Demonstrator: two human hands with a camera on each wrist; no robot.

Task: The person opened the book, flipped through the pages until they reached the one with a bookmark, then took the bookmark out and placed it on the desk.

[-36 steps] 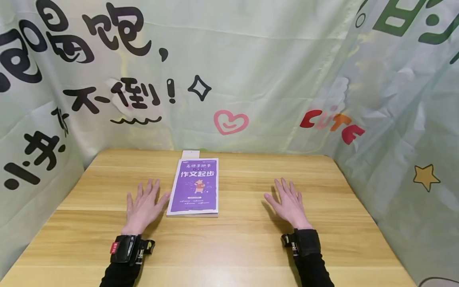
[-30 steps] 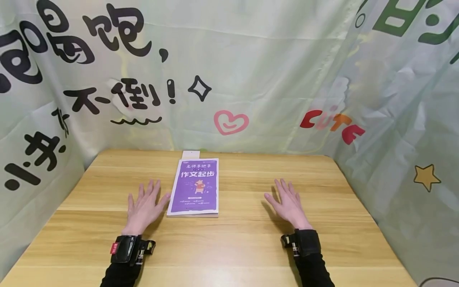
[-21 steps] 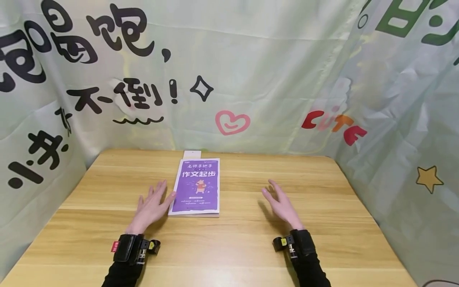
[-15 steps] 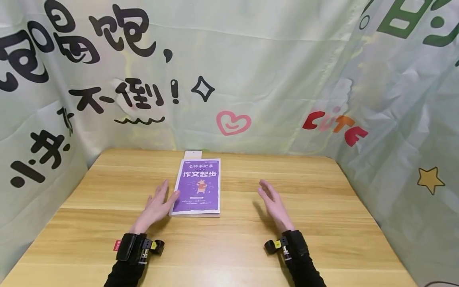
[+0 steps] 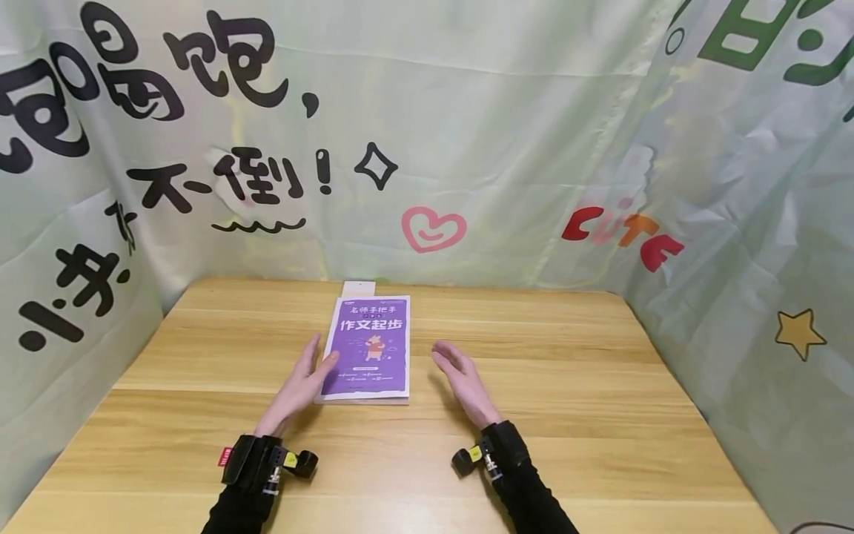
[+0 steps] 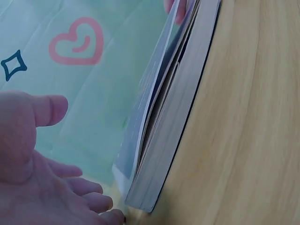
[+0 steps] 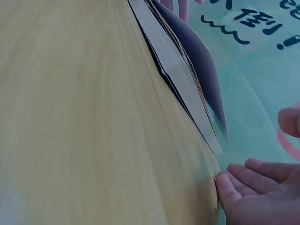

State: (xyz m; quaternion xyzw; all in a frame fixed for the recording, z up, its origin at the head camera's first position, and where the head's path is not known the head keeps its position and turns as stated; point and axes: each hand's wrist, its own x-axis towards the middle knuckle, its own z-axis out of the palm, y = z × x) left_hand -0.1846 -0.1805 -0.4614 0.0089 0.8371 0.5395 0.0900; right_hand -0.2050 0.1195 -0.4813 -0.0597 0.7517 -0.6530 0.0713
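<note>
A thick paperback book [image 5: 367,348] with a purple cover lies on the wooden table, its front cover slightly lifted, as both wrist views show. Beside its left edge is my left hand [image 5: 298,389], palm turned inward, the thumb over the cover's lower left in the head view. The left wrist view shows this hand [image 6: 42,187] with relaxed fingers and a gap to the book's page edges [image 6: 173,117]. To the right of the book, a little apart from it, my right hand [image 5: 467,382] is held with the palm facing the book. Neither hand grips anything.
A white card or tab [image 5: 359,288] sticks out beyond the book's top edge. The wooden table [image 5: 567,356] reaches back to a printed cloth curtain [image 5: 500,148] on three sides. Each wrist wears a black strap with a small camera [image 5: 305,464].
Both hands have turned from palm-down to palms inward. The right hand has moved left toward the book, and the left hand has shifted slightly right. The book has stayed in place.
</note>
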